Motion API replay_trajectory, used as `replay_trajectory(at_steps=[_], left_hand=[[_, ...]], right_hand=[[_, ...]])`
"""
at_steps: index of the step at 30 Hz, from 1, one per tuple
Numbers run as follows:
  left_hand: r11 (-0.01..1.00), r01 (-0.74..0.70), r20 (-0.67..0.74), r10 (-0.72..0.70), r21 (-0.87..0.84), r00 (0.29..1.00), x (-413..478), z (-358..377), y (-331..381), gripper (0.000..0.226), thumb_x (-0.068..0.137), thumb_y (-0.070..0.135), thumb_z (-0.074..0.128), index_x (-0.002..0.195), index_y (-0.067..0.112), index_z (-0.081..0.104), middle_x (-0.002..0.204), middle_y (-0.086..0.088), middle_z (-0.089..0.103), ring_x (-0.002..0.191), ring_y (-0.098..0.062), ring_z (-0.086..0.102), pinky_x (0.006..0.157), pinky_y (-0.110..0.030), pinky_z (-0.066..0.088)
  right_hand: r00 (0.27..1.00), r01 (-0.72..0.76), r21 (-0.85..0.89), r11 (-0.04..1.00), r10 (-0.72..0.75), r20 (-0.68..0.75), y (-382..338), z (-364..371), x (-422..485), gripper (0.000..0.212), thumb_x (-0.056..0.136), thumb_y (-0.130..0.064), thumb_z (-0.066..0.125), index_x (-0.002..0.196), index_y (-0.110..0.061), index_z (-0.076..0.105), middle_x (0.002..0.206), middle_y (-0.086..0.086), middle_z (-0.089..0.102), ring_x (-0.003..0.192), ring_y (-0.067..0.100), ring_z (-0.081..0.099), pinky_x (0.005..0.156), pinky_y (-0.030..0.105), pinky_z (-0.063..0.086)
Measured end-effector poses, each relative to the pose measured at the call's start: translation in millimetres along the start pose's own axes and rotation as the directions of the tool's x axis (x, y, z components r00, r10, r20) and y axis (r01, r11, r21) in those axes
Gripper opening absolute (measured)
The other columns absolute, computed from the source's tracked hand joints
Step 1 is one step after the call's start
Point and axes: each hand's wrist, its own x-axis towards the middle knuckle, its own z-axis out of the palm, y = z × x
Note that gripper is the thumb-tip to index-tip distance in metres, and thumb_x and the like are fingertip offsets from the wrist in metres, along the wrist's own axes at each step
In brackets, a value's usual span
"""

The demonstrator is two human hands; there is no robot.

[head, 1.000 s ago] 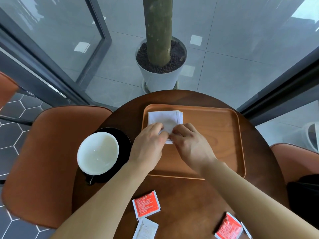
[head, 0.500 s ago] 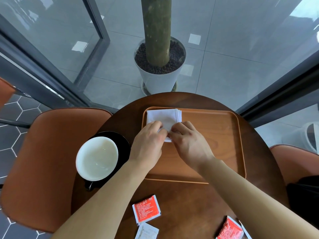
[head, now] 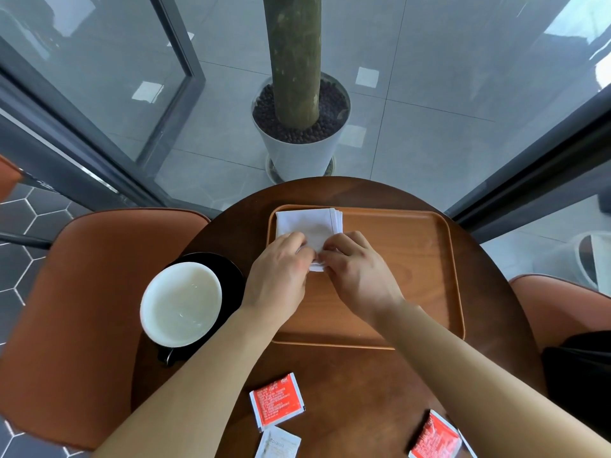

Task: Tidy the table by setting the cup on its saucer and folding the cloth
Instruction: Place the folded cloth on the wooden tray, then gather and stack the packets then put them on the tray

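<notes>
Both hands work the cloth (head: 305,224) in the far-left corner of the tray (head: 453,259). Left hand (head: 281,276) & right hand (head: 358,274) meet at its near edge, fingers curled, pinching the fabric btwn them. Cup (head: 180,304) sits on the black saucer (head: 233,272) at the left of the table (head: 347,375), w/ the left forearm just beside it.

Risks: layers at the cloth's right edge are fanned, not flush, so a pull from one hand only could skew the stack or spring the fold open. A wide swing of the left forearm could knock the cup off the saucer, poss. over the table edge.

Hidden: cloth's near edge sits under the knuckles, so fold count isn't readable; it looks like a corner is being tucked. The cup covers much of the saucer. Frame bottom cuts off a red sachet (head: 434,438) & a white sachet (head: 277,444).
</notes>
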Motion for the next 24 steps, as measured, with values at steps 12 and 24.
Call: replay_trajectory(at_steps=[12, 24], left_hand=[[1.0, -0.021, -0.125, 0.021, 0.007, 0.992, -30.1, 5.7, 7.7, 0.034, 0.081, 0.012, 0.077, 0.114, 0.011, 0.068, 0.122, -0.012, 0.064, 0.118, -0.027, 0.06, 0.093, -0.036, 0.055], [0.999, -0.011, -0.19, 0.003, -0.04, 0.982, -134.7, 16.7, 16.1, 0.031, 0.082, 0.014, 0.076, 0.112, 0.015, 0.068, 0.115, -0.001, 0.064, 0.108, -0.015, 0.061, 0.087, -0.022, 0.052]], right_hand=[[0.996, -0.053, -0.023, 0.998, 0.051, -0.069, -5.7, -15.2, -20.5, 0.025, 0.085, 0.002, 0.073, 0.109, -0.005, 0.074, 0.111, 0.01, 0.069, 0.102, 0.033, 0.059, 0.072, 0.041, 0.058], [0.992, -0.105, 0.017, 0.994, 0.106, -0.072, -22.0, -34.2, -100.5, 0.034, 0.08, -0.001, 0.077, 0.112, -0.01, 0.073, 0.11, 0.002, 0.07, 0.097, 0.028, 0.059, 0.077, 0.037, 0.056]])
